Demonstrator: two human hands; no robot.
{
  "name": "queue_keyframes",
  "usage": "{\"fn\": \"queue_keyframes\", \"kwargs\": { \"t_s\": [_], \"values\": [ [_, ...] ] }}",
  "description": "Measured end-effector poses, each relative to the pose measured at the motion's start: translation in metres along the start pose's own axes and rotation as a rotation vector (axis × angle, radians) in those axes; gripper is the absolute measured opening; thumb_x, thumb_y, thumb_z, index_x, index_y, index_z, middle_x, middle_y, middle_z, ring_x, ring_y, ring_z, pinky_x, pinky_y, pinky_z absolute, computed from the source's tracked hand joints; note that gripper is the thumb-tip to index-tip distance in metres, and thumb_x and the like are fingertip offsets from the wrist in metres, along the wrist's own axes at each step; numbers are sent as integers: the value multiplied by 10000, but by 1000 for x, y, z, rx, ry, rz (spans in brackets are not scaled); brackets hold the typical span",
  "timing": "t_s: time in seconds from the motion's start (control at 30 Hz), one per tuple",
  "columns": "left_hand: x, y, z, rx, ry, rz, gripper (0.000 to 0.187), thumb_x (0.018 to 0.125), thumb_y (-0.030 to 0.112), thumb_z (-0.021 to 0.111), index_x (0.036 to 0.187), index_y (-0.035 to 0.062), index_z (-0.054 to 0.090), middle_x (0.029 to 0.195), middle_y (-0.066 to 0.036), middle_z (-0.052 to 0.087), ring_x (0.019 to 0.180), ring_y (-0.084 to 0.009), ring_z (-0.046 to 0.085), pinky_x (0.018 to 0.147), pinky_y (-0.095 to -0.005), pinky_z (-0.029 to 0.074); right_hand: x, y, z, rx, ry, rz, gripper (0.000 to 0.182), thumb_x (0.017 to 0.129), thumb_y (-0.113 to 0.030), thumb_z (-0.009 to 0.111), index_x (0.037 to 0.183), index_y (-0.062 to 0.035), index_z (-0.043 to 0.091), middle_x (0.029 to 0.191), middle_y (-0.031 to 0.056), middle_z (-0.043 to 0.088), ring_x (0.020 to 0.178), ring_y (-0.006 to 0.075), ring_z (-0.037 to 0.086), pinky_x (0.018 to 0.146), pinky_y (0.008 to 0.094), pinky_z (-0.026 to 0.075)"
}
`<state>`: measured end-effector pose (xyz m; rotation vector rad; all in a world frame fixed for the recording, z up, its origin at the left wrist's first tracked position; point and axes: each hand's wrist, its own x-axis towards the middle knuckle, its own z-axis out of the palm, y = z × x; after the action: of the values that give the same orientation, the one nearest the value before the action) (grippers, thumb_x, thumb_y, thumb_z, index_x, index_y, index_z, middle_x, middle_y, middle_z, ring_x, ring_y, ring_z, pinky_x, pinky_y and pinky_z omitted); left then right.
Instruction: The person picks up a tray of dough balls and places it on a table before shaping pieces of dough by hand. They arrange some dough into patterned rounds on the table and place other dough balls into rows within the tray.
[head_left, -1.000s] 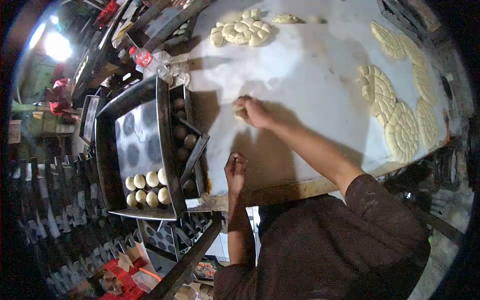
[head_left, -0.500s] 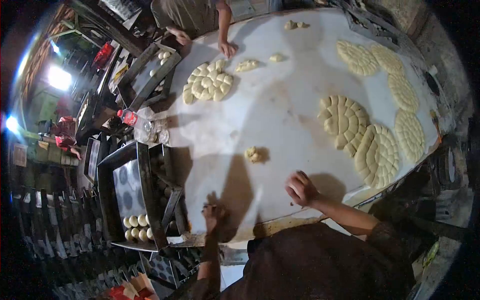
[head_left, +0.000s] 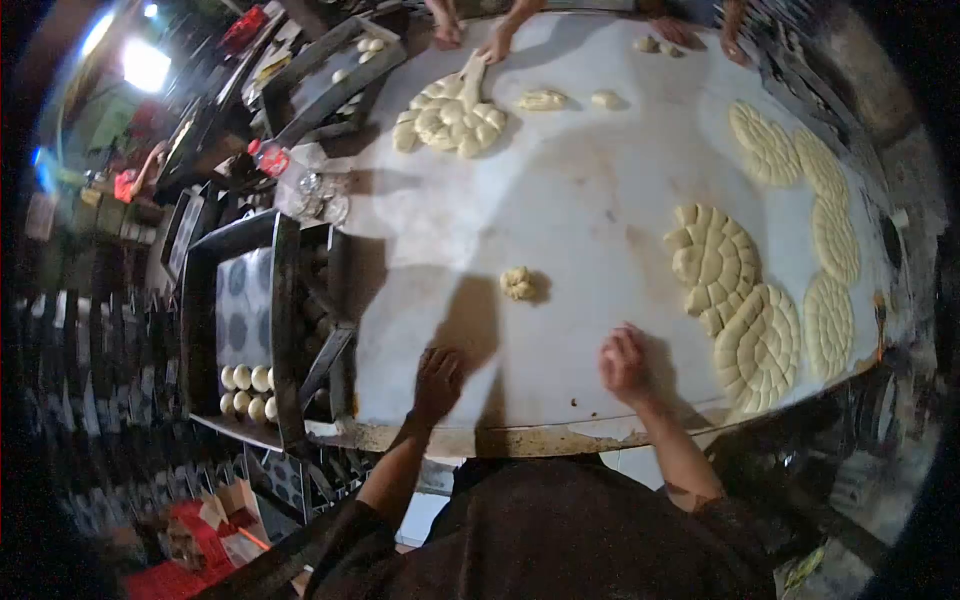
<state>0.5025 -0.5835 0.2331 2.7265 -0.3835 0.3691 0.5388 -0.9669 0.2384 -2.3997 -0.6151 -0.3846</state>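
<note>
A small lump of dough [head_left: 518, 284] sits on the pale tabletop [head_left: 560, 350], ahead of and between my hands. Palm down near the front edge, my left hand [head_left: 438, 385] rests at the table with slightly bent fingers and holds nothing visible. My right hand [head_left: 624, 368] is farther right, its fingers curled together with no object showing. Neither hand touches the lump. To the right of my right hand lie scored dough spirals [head_left: 757, 345], [head_left: 715, 262], both divided into many pieces.
More scored dough [head_left: 828, 325] lines the right side. At the far side a co-worker's hand [head_left: 495, 45] holds a strip of a dough cluster [head_left: 450, 118]. Left are a tray [head_left: 245, 310] with dough balls and a bottle [head_left: 268, 158]. Other hands [head_left: 735, 45] are at the top right.
My left hand has moved forward over the table, and my right hand has shifted slightly right. The co-worker's hand has stretched a dough strip upward. The camera view has shifted.
</note>
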Motion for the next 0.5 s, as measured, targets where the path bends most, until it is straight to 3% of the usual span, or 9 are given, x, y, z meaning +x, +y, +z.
{"fn": "queue_keyframes", "kwargs": {
  "t_s": [0.07,0.13,0.17,0.23,0.33,0.4,0.43,0.5],
  "values": [
    [-33,-53,2,226,-50,-62,203,829,145,660,1016,66,651,1148,-168,614,1173,-410,511,992,-486,423,0,28,-23,-46,-25,105,82,826,-69,576,881,-18,543,937,186,542,927,398,524,868,515,422],
    [-18,-73,-21,38,-29,-423,276,844,194,619,1106,118,661,1198,-105,614,1217,-377,484,1035,-517,373,28,48,-24,-174,2,188,87,799,-74,592,859,-45,537,912,153,537,896,375,515,816,500,407],
    [12,-63,-33,82,55,-324,240,875,234,563,1068,149,678,1173,-79,627,1172,-342,509,1016,-503,377,46,54,-15,-272,67,162,99,773,-75,601,841,-62,530,898,135,529,880,365,504,784,500,393],
    [58,-74,5,-22,342,-254,190,950,234,495,977,138,657,953,-87,664,996,-308,582,945,-439,424,69,58,21,-273,293,227,85,789,-48,589,852,-62,534,892,125,532,868,350,501,783,464,392],
    [51,-41,42,-997,323,-421,223,972,234,508,999,49,630,845,-67,624,750,-222,561,664,-343,460,64,28,56,-201,345,431,30,855,2,547,866,-5,520,857,163,523,870,370,503,784,466,397],
    [26,-30,38,-1515,47,-714,298,909,185,576,1145,5,595,975,-107,654,806,-262,618,718,-367,529,28,19,68,-255,187,362,89,911,-94,542,917,-6,557,914,172,545,919,369,516,865,465,418],
    [8,-25,26,-1501,-56,-732,317,893,160,576,1169,5,583,1022,-121,637,871,-276,597,767,-375,511,19,-15,52,-268,62,287,93,915,-92,533,936,-8,569,940,177,565,946,367,530,889,460,420],
    [-32,-12,-19,-1123,-233,-531,372,859,109,575,1216,7,558,1115,-151,603,1001,-305,555,864,-392,476,7,-35,29,-235,43,172,79,878,-60,575,933,-12,607,1003,185,607,896,396,560,813,469,435]
  ]
}}
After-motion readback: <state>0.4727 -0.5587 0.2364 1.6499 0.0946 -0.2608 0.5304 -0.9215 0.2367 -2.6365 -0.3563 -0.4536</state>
